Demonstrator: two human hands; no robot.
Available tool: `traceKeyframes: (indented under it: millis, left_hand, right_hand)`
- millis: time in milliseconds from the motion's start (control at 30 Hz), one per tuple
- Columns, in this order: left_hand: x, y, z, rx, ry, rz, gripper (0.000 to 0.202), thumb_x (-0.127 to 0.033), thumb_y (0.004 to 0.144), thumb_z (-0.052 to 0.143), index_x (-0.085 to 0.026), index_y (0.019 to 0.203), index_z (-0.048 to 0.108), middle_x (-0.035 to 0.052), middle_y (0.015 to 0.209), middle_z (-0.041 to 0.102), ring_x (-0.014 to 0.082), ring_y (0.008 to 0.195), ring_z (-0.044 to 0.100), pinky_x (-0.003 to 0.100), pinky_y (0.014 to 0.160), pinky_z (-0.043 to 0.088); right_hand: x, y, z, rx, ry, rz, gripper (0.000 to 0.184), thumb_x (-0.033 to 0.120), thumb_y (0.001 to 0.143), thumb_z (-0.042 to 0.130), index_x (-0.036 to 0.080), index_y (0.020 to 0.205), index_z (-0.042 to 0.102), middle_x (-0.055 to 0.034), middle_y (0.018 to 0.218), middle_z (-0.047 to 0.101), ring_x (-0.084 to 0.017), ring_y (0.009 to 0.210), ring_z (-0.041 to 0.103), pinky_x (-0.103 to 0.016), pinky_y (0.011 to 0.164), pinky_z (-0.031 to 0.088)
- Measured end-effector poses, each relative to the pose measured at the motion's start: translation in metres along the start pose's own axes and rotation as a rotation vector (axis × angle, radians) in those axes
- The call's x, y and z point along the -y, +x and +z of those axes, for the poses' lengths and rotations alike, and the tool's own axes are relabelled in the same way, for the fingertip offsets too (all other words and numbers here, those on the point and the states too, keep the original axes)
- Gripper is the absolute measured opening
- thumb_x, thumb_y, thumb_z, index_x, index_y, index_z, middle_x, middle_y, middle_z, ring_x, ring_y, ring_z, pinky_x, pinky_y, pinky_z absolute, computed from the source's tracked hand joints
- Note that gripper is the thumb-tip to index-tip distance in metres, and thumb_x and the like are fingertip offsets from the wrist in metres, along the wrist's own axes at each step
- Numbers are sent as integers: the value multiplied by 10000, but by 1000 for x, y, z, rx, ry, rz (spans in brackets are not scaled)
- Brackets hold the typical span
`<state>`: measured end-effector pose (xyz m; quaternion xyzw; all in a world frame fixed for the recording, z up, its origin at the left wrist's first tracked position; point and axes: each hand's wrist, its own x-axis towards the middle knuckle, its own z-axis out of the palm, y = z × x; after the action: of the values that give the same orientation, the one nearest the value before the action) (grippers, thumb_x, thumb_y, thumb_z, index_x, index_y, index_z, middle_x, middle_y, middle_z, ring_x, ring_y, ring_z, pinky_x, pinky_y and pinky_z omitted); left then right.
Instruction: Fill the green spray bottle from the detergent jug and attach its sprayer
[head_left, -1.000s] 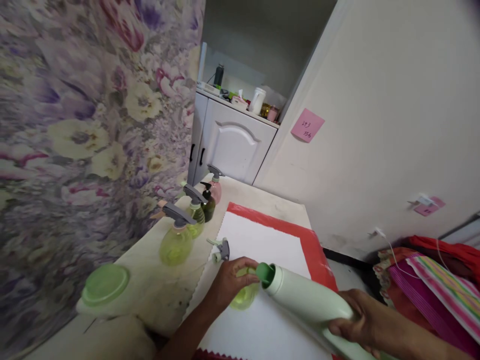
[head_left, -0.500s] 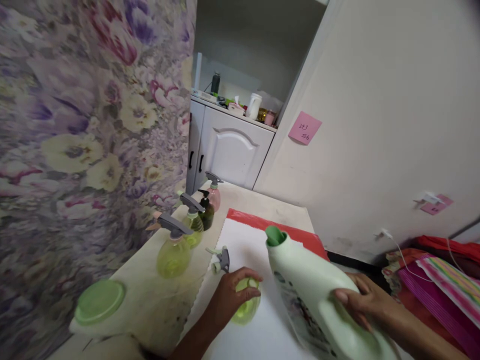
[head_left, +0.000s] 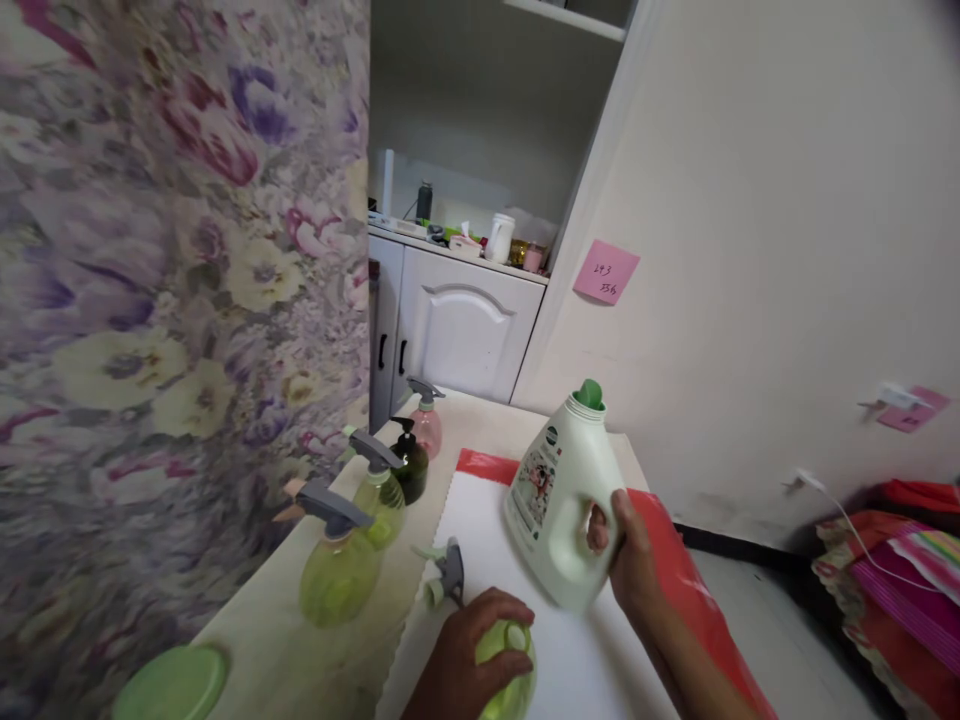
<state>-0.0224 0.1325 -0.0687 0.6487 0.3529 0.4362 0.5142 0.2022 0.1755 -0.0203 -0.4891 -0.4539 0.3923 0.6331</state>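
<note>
Fingers of the right hand (head_left: pixel 634 550) wrap the handle of a big pale green jug (head_left: pixel 551 525), tilted above a white sheet (head_left: pixel 476 515); from far off, I can't tell if it touches down; the left hand (head_left: pixel 476 650) has its fingers curled round a small yellow bottle (head_left: pixel 516 697); red plastic (head_left: pixel 667 550) shows under the sheet, on a pale table (head_left: pixel 300 655); I see a white cupboard (head_left: pixel 465 335) behind, and a pink note (head_left: pixel 606 272) on the wall (head_left: pixel 750 230).

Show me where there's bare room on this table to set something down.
Bare tabletop lies between the green disc and the white sheet; the sheet is bare between the loose spray head and the big jug. Crowded: the far left, with spray bottles and a dark pump bottle.
</note>
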Motion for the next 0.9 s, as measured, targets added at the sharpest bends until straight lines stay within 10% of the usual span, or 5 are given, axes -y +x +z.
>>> traceKeyframes:
  millis: [400, 533, 667, 900]
  left_hand:
    - [11, 2, -2, 17, -24, 32, 314, -159, 662, 733, -265, 958, 731, 39, 1076, 725, 249, 1091, 618, 337, 1007, 413]
    - [18, 0, 0, 1, 30, 66, 293, -187, 678, 731, -258, 961, 733, 50, 1077, 732, 251, 1087, 628, 348, 1007, 429]
    - [20, -3, -3, -5, 102, 62, 280, -273, 742, 688, -254, 1019, 726, 63, 1137, 727, 254, 1115, 626, 357, 1025, 432]
    - [10, -4, -40, -236, 209, -14, 335, -418, 918, 431, -201, 998, 673, 73, 985, 759, 235, 964, 689, 361, 893, 527]
  right_hand:
    - [-26, -21, 7, -5, -149, -39, 493, 538, 927, 399, 209, 566, 470, 43, 558, 459, -137, 556, 447, -259, 570, 367]
    - [-21, -40, -6, -63, -241, -54, 285, 496, 870, 561, 213, 890, 584, 1, 866, 599, -190, 828, 550, -289, 744, 432]
    - [-45, -84, -24, -246, -385, -36, 464, 492, 842, 585, 222, 1206, 485, -103, 1252, 554, -283, 1132, 525, -431, 968, 418]
    - [-99, -142, 10, -18, -405, -114, 619, 204, 602, 697, 215, 1208, 570, -81, 1251, 626, -301, 1215, 539, -411, 1057, 415]
